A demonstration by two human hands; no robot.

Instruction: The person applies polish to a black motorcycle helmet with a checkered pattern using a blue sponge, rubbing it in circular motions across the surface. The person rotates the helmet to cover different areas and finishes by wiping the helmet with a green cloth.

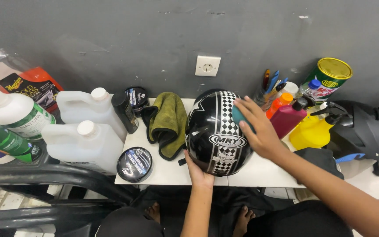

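Helmet [218,131] near table edge [259,177]; hands [259,129] flank.

A glossy black helmet [216,134] with a chequered stripe stands at the front edge of the white desk [167,169]. The left hand [198,171] props it from below; the right hand [259,131] presses a teal pad [238,115] against its side. An olive cloth [167,123] lies just beside it.

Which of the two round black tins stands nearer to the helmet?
The round black tin at the table's front edge, beside the lower white jug; the other tin stands against the wall.
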